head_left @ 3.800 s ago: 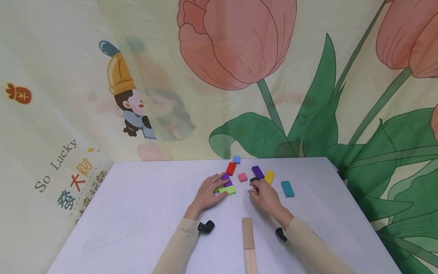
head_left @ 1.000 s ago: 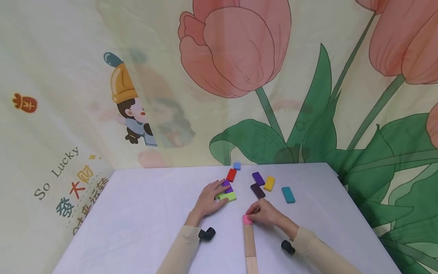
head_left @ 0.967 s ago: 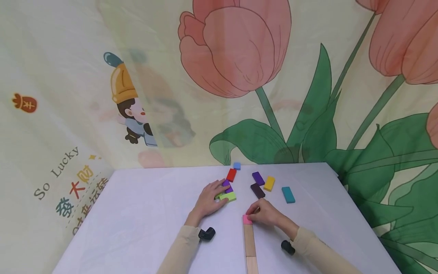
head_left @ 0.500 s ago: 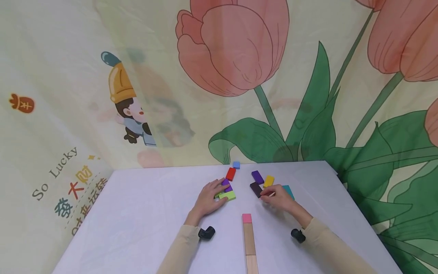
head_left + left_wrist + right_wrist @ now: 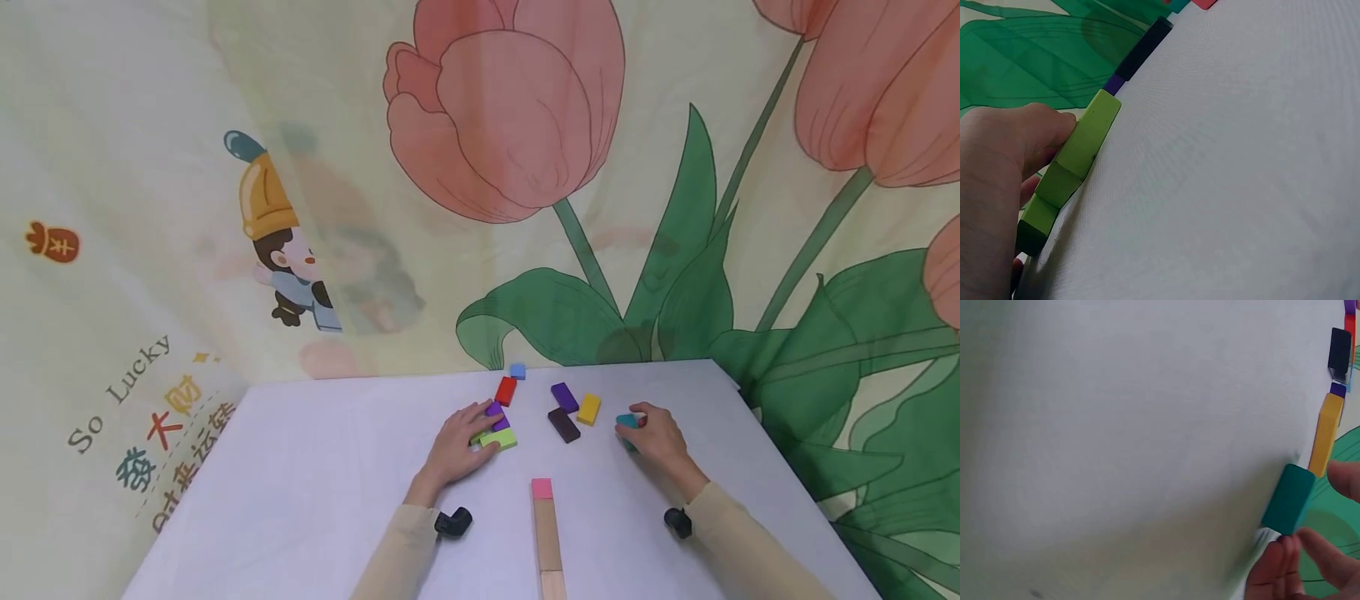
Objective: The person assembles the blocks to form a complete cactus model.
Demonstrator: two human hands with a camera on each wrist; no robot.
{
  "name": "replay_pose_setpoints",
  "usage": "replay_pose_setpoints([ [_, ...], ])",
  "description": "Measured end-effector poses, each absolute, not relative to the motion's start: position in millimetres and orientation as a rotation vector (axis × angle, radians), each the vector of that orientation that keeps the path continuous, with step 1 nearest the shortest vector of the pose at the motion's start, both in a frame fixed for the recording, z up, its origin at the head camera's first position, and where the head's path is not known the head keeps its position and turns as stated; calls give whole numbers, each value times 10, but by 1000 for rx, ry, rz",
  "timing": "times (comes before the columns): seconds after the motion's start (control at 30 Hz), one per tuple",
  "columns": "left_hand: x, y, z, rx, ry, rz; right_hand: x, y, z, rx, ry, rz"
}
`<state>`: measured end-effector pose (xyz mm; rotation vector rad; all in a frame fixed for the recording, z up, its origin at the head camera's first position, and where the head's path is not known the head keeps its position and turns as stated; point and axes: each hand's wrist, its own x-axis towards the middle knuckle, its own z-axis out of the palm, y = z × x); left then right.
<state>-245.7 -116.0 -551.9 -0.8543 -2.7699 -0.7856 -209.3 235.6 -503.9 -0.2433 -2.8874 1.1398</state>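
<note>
My left hand [image 5: 453,446] lies over a small cluster of blocks in the head view, its fingers extended across a purple block [image 5: 497,415] and its thumb by a light green block [image 5: 498,438]. In the left wrist view, the thumb rests along the side of the light green block [image 5: 1088,134], with another green block [image 5: 1038,219] behind it. On the right, my right hand [image 5: 660,437] has thumb and fingers around a teal block [image 5: 626,422]. The right wrist view shows fingertips against the near end of the teal block [image 5: 1289,499]. A small red patch shows among those fingers.
Between the hands lie a dark block [image 5: 563,425], a purple block [image 5: 565,397] and a yellow block [image 5: 588,409]. Red [image 5: 506,391] and blue [image 5: 517,372] blocks sit near the back edge. A pink block [image 5: 542,488] tops a row of wooden blocks [image 5: 547,533].
The pink block went from the scattered blocks to the far end of the wooden row, where my right hand let go. That hand then moved right to the teal block. The left hand stayed put.
</note>
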Motion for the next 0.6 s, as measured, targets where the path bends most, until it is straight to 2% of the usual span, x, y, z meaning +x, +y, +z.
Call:
replay_pose_setpoints([
  [0.6,-2463,-1151,-5504,-850,-2780,-783,-2085,2363,-5025,-244,-2897,1083],
])
